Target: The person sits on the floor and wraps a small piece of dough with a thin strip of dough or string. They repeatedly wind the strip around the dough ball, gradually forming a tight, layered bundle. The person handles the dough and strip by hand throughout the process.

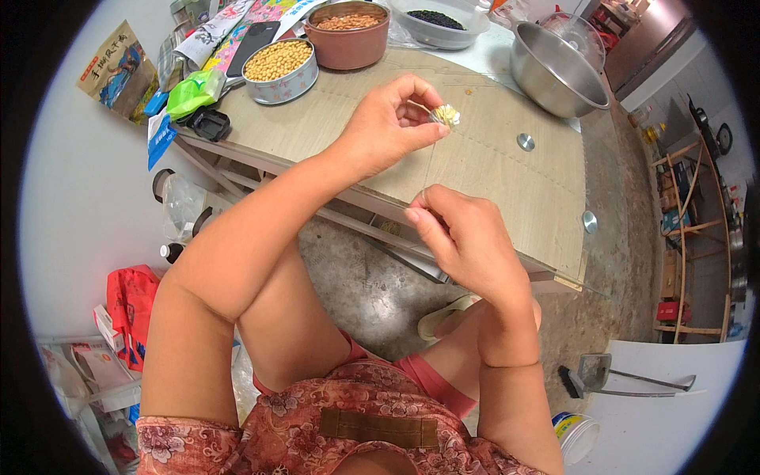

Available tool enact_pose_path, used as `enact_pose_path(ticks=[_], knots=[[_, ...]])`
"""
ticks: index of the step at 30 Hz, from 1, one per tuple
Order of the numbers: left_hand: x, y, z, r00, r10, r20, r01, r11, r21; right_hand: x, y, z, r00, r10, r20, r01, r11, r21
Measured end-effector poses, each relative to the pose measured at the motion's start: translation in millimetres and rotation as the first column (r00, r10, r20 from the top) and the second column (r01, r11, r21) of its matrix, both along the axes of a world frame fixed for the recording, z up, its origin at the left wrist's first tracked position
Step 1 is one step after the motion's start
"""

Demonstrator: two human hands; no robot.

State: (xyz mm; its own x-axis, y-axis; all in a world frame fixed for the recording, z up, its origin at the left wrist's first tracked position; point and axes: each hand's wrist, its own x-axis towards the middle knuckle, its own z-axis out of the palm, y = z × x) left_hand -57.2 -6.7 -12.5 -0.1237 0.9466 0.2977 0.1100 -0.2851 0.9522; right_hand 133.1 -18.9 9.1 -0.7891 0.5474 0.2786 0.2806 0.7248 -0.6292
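Observation:
My left hand (392, 122) is over the table, pinching a small shiny yellow-and-silver piece (445, 114) between thumb and fingers. The piece has a ruffled, petal-like edge; its exact kind is unclear. Nearer to me, my right hand (469, 237) is held just past the table's front edge, with thumb and forefinger pressed together. A very fine pale line shows at those fingertips, too faint to tell whether it is a thread. Beneath both hands lies the wood-grain tabletop (368, 154). A tiny yellow bit (468, 92) rests on it beyond the left hand.
At the back stand a tin of yellow beans (279, 86), a reddish pot of nuts (350, 47), a plastic basin with dark beans (439, 35) and a tilted steel bowl (555, 77). Round metal discs (525, 142) sit at right. A phone (254, 47) lies back left.

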Motion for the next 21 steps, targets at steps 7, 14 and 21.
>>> enact_pose_path(ticks=[7,14,21], knots=[[4.3,-2.7,-3.5,0.97,-0.23,-0.082,0.217,0.965,-0.15,27.0,13.2,10.6,0.96,-0.118,-0.254,0.05,0.964,-0.26],[10.3,-12.6,3.1,0.899,-0.43,0.082,0.432,0.84,-0.328,34.7,52.3,-0.5,0.868,-0.253,-0.428,0.075,0.918,-0.39],[18.9,-16.4,9.8,0.837,-0.516,0.183,0.547,0.794,-0.263,26.8,70.1,-18.0,0.864,-0.297,-0.407,0.085,0.882,-0.463]])
